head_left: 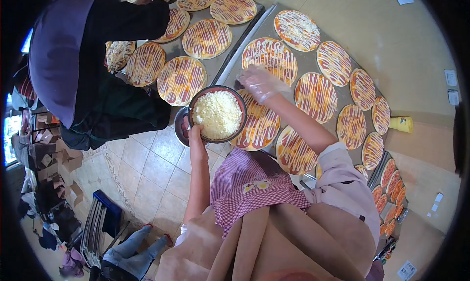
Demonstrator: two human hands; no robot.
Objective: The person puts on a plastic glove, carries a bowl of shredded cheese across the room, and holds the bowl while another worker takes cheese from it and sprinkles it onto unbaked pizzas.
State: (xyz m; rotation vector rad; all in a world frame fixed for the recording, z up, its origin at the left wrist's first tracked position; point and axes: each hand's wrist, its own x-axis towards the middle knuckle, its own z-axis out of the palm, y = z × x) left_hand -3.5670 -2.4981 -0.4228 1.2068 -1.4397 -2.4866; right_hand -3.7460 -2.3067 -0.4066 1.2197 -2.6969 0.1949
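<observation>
My left hand (197, 133) grips the near-left rim of a dark round bowl (244, 115), its thumb over the edge. Grated white cheese (219, 115) fills the bowl. In a clear plastic glove, my right hand (262, 84) hovers over the tray's left edge with fingers curled together; what they may hold is hidden. Just beyond it lies a pizza (270, 58) with sauce stripes and some cheese scattered on its far part. Another striped pizza (257, 127) lies below my right hand, partly covered by the bowl. A pizza farther off (297, 30) is thickly covered with grated cheese.
Several striped pizzas (316, 97) share the metal tray (282, 24). Beside it, a second tray (208, 69) bears more pizzas. A co-worker in dark clothes (122, 80) stands at left, hands over that tray. A metal bowl (180, 129) sits behind mine. A yellow cup (401, 124) is at right.
</observation>
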